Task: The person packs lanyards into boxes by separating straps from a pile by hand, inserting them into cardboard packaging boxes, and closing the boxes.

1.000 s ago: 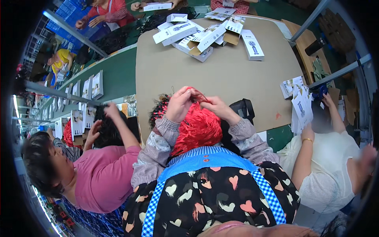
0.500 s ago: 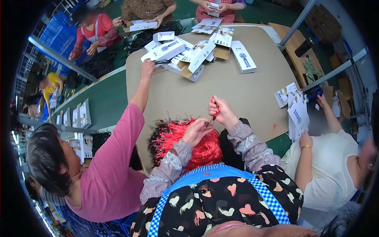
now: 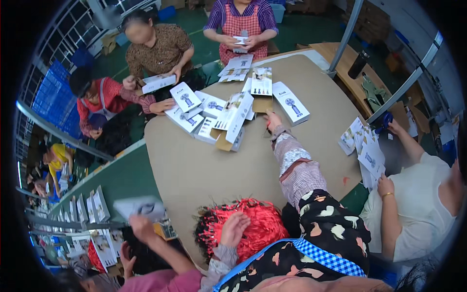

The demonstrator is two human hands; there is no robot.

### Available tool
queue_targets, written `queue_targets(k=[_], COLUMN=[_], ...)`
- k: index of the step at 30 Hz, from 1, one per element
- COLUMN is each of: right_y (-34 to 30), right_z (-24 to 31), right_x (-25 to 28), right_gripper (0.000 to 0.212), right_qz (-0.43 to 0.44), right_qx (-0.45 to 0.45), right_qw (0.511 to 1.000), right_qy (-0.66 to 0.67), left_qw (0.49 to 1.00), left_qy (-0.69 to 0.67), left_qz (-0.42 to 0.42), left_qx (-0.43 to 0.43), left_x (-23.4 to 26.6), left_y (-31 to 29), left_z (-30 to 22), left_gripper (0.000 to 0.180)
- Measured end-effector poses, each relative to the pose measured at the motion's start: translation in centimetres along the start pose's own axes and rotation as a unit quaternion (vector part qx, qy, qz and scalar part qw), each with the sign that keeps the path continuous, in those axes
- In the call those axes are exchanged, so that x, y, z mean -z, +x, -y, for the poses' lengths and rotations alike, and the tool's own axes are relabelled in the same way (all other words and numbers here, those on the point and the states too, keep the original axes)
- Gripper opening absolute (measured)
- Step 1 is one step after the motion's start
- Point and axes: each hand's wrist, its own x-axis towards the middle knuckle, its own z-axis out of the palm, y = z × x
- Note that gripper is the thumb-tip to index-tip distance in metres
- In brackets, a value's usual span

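Observation:
My right hand (image 3: 273, 120) reaches across the table to the pile of white fan boxes (image 3: 238, 117). Its fingers are at the brown inner flap (image 3: 261, 105) of an opened box; a bit of the red-handled scissors shows under the palm, the blades hidden. Close to my body, my left hand (image 3: 236, 229) is raised over a big bundle of red straps (image 3: 265, 221) with black cord loops at one end. Its fingers are stretched out and nothing shows in them.
One closed fan box (image 3: 291, 104) lies right of the pile. At left, a co-worker's hand (image 3: 141, 228) carries a blurred white box (image 3: 140, 208). Another co-worker at right holds printed cartons (image 3: 372, 160). Metal posts (image 3: 346, 36) rise beside the brown table (image 3: 214, 170).
My right hand has gone from the strap bundle forward to the boxes. My left hand stays over the straps. The co-worker in pink has drawn back from the pile with a box.

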Motion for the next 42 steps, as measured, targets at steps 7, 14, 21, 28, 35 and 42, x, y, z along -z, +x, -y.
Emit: queue_targets(k=[7, 14, 21, 28, 35, 42], right_y=[1.4, -8.4, -20.0, -32.2, -39.3, -40.2], right_z=[-1.0, -3.7, 5.1, 12.5, 16.3, 14.5], right_x=[-3.0, -2.4, 2.6, 5.5, 7.9, 9.2], right_gripper=[0.010, 0.011, 0.017, 0.016, 0.016, 0.018], right_qz=[-0.049, 0.062, 0.250, 0.261, 0.431, 0.475], right_qx=[0.050, 0.047, 0.233, 0.386, 0.302, 0.254], right_qw=[0.997, 0.974, 0.857, 0.682, 0.680, 0.691], right_qy=[-0.016, -0.215, -0.385, -0.563, -0.510, -0.482], left_qw=[0.999, 0.997, 0.995, 0.959, 0.940, 0.960], left_qy=[-0.006, 0.003, 0.059, 0.197, 0.301, 0.225], left_qz=[-0.036, -0.071, -0.053, -0.094, 0.003, 0.163], left_qx=[-0.006, -0.039, -0.057, -0.179, -0.161, 0.032], left_x=[1.6, 1.4, -1.0, -3.1, -4.1, -7.8], left_y=[0.2, 0.6, -0.5, -2.3, -3.5, -7.3], left_z=[-0.9, -0.9, 0.2, -1.1, -1.3, 3.6], left_gripper=[0.023, 0.022, 0.024, 0.045, 0.075, 0.072])
